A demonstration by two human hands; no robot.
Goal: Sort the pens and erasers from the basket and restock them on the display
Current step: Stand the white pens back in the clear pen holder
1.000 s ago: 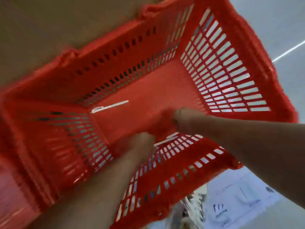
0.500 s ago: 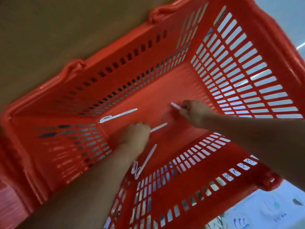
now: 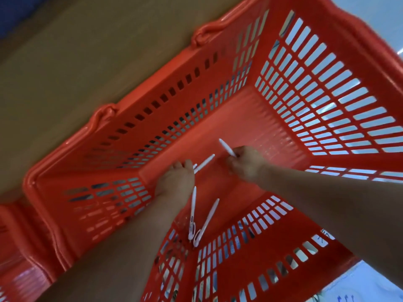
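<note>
A red slatted basket (image 3: 218,62) fills the view, and both my hands reach down to its floor. My left hand (image 3: 175,182) grips a white pen (image 3: 205,163) that sticks out to the right, with a second white tip beside it. My right hand (image 3: 246,164) pinches another white pen (image 3: 226,147) by one end, its other end pointing up and left. Two more white pens (image 3: 193,212) lie side by side on the basket floor near the front corner, just below my left hand. No erasers show.
A brown flat surface (image 3: 87,62) runs along the basket's far side. Pale floor shows through the right wall slats. White printed paper (image 3: 359,286) lies beyond the basket's near corner at the bottom right.
The pen that lay alone on the floor at the left is gone from there, and a second pen tip now shows at my left hand. My right hand has lifted its pen slightly.
</note>
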